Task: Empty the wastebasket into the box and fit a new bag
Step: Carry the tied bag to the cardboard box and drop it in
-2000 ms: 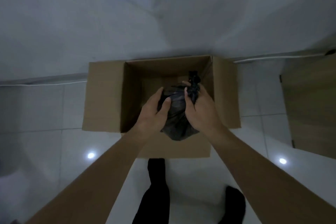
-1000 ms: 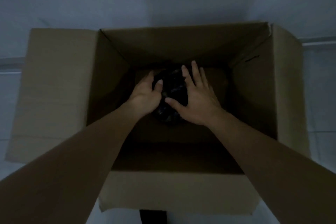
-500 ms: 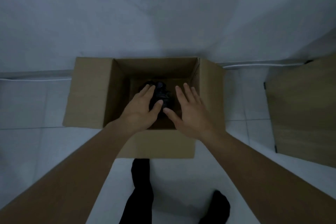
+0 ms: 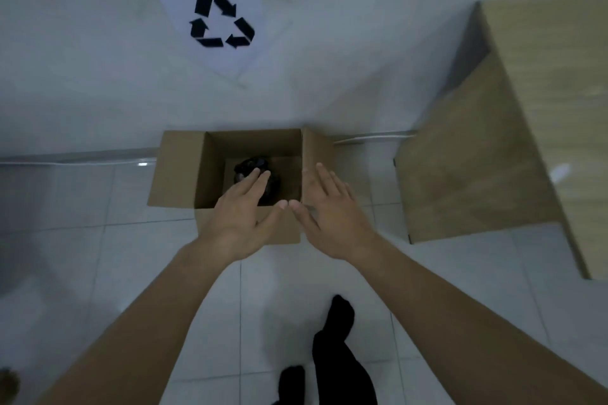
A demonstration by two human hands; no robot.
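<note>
An open cardboard box (image 4: pixel 177 171) stands on the tiled floor against the wall. A tied black rubbish bag (image 4: pixel 250 168) lies on its bottom, partly hidden behind my left fingers. My left hand (image 4: pixel 240 217) hovers above the box's near edge with straight fingers, holding nothing. My right hand (image 4: pixel 332 210) is spread flat over the box's right flap, also empty. The thumbs nearly meet. No wastebasket shows in this view.
A sheet with a black recycling symbol (image 4: pixel 220 21) hangs on the white wall above the box. A wooden cabinet (image 4: pixel 487 154) stands close to the right of the box. My dark-clad legs (image 4: pixel 335 355) are below on the white tiles.
Both hands let go of the black bag inside the box and rose out of it, open. My head lifted and pulled back, bringing the recycling sign into view.
</note>
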